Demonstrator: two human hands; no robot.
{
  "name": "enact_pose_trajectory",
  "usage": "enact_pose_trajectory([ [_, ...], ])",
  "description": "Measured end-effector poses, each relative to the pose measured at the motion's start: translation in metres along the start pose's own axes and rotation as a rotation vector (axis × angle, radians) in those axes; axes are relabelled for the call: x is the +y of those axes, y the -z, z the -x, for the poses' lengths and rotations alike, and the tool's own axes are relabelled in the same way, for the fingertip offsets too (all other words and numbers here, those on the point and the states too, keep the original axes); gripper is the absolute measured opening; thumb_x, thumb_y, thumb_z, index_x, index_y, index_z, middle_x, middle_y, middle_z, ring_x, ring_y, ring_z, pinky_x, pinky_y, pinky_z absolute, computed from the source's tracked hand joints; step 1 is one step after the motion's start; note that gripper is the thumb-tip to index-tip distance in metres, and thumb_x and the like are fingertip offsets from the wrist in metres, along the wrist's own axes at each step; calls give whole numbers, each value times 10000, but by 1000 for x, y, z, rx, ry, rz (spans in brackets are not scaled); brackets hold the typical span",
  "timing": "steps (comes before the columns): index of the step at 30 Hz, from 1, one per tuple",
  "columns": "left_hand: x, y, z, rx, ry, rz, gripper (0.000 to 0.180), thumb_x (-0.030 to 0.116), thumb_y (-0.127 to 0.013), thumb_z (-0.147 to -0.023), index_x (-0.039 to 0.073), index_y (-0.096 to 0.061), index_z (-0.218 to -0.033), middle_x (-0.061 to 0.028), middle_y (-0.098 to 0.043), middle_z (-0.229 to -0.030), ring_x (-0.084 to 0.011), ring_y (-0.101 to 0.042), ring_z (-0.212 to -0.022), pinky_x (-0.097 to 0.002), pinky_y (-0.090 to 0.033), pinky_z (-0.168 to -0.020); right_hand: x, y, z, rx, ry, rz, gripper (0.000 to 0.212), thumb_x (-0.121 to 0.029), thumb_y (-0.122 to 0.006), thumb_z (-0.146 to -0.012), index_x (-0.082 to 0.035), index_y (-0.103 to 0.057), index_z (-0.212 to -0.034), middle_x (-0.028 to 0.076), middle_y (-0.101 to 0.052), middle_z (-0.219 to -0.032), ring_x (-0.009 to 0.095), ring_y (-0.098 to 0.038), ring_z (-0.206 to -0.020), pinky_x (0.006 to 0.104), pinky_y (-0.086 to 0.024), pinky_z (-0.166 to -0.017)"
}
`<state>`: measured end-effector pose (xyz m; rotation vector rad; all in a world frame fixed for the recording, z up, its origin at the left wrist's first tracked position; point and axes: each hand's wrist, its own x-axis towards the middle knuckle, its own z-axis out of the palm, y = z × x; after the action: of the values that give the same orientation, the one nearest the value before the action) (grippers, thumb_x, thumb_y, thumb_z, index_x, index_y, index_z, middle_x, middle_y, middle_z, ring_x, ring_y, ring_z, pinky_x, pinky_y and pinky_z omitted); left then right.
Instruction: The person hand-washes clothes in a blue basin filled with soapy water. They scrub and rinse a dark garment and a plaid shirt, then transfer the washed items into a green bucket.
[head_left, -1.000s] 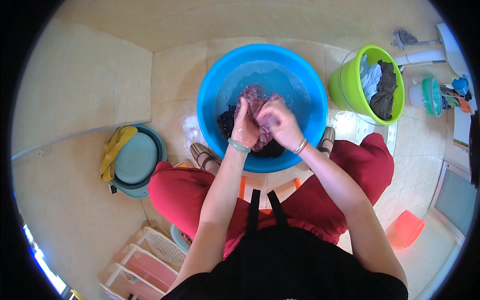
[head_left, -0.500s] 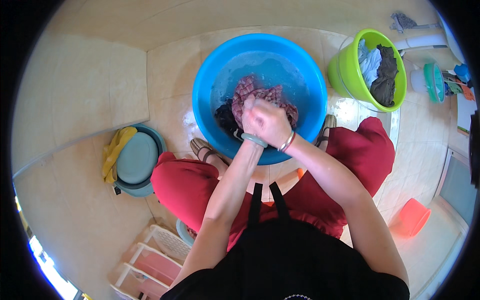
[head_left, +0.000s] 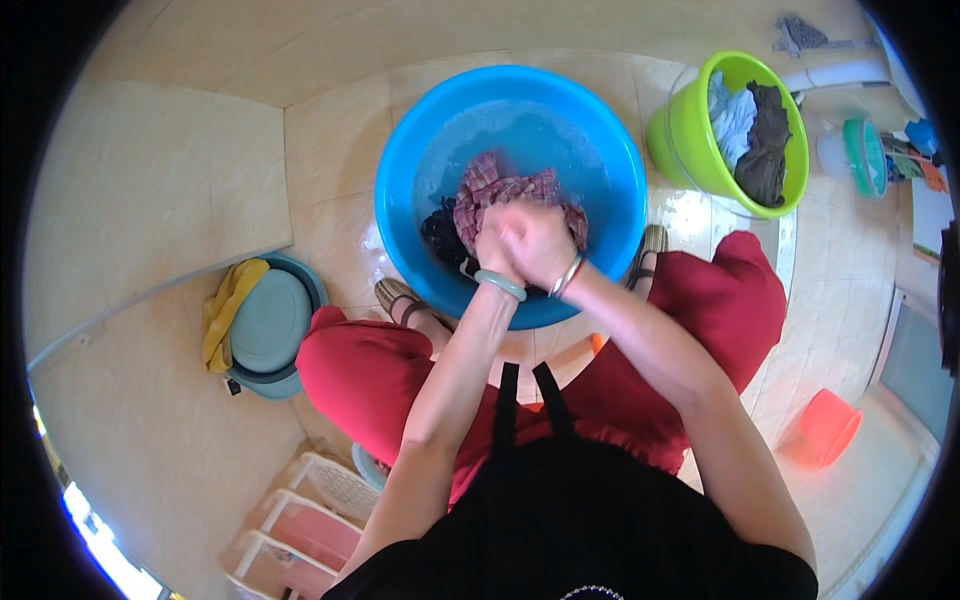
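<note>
A round blue basin [head_left: 392,195] in the upper middle of the frame contains cloudy, slightly sudsy water [head_left: 535,125]. A wet pink-and-maroon checked garment [head_left: 482,187] lies bunched in its center, with a black cloth [head_left: 440,236] just beside it toward the basin's lower left.

The left hand [head_left: 494,248] and right hand [head_left: 538,238] are pressed together over the checked garment's lower part. The right hand is curled into a fist, blurred, its knuckles upward; the left is partly covered by it. Whether either grips fabric, I cannot tell.

At upper right, a tilted-looking lime-green bucket [head_left: 680,140] holds a light-blue garment [head_left: 737,130] beside a dark grey one [head_left: 766,150]. Left of the frame's middle, a mustard-yellow cloth [head_left: 226,312] drapes over the edge of stacked grey-blue basins [head_left: 270,320]. A pale-blue tub [head_left: 362,464] at lower left, partly hidden by the leg, has reddish-brown contents too small to identify. A coral-red pail [head_left: 830,428] sits at lower right.
</note>
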<state>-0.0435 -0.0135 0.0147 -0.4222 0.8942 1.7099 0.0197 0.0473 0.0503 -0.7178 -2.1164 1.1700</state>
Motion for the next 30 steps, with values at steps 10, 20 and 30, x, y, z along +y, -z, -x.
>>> enact_pose_trajectory([
  [10, 77, -17, 1, 102, -363, -576, 362, 193, -732, -843, 35, -600, -1142, -37, -633, -1069, -128, -588, -949, -275, -478, -852, 80, 68, -22, -431, -495, -92, 603, -517, -684, -803, -37, -603, -1158, 122, -594, -1145, 215, -567, -1045, 349, -438, -935],
  [20, 64, 5, -6, 123, -425, -230, 467, 247, -611, -932, 122, -456, -1354, -82, -534, -1276, -224, -536, -1136, -374, -442, -974, 48, 48, -26, 60, -582, -818, 494, 123, -479, -736, -60, -626, -1170, 62, -608, -1134, 135, -598, -957, 271, -487, -859],
  [30, 61, -28, 19, -190, 205, 32, 303, 260, -569, -949, 88, -597, -1196, -53, -653, -1046, -112, -626, -884, -297, -528, -779, -66, 16, 6, -411, 27, -146, 199, -81, -695, -742, -65, -604, -918, 106, -452, -1000, 267, -526, -905, 342, -455, -797],
])
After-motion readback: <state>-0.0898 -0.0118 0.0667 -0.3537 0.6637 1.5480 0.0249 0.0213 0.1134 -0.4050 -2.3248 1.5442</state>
